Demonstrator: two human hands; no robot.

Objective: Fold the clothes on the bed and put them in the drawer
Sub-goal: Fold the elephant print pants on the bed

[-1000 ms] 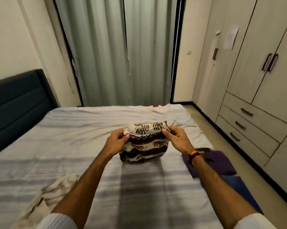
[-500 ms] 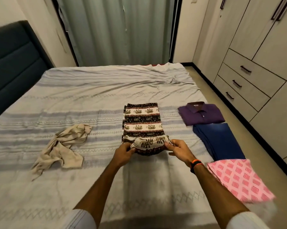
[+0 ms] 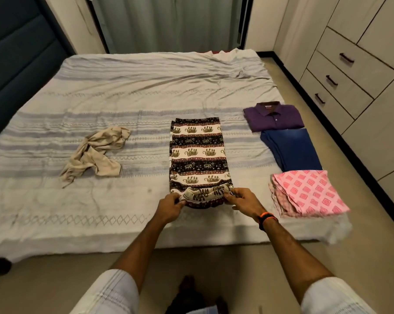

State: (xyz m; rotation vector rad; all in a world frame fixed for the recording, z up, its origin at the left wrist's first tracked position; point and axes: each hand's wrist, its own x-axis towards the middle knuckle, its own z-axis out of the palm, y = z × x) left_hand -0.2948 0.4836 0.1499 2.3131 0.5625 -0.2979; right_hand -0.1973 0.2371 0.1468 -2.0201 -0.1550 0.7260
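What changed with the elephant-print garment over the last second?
A second ago both hands held the elephant-print garment bunched up above the bed. It has since been laid out flat, lengthwise. The left hand and right hand still pinch its near waistband end. The beige garment is unmoved over the last half second.
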